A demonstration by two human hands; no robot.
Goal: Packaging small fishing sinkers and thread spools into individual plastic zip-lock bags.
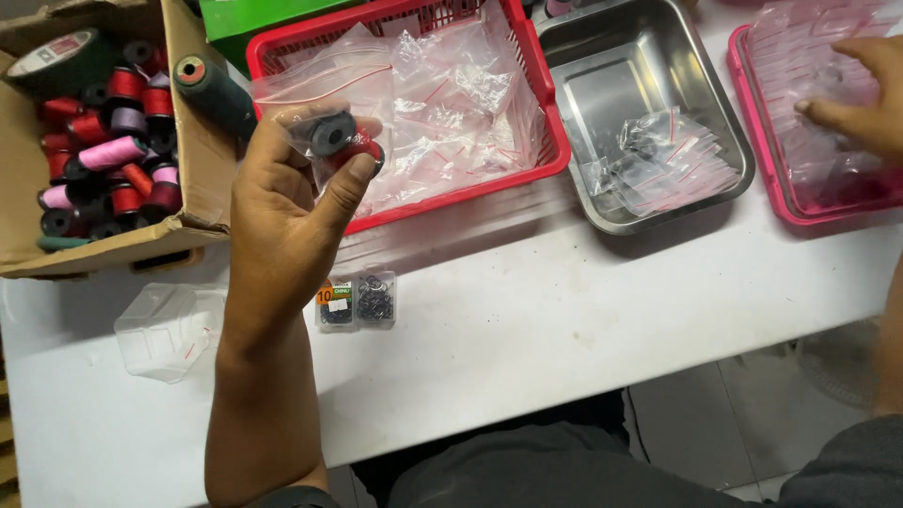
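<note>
Packing workshop: thread spools (113,150), bag-filled trays (451,94)

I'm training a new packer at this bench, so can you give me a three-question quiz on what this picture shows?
1. True or false: the left hand holds a thread spool inside a small clear bag.
2. Where does the right hand rest? A) in the steel tray B) on the clear bags in the pink tray C) on the cardboard box
3. Fill in: the loose thread spools sit in a ___ box at the far left.

Key
1. True.
2. B: it lies on the bags in the pink tray; the steel tray is untouched.
3. Cardboard.
</note>
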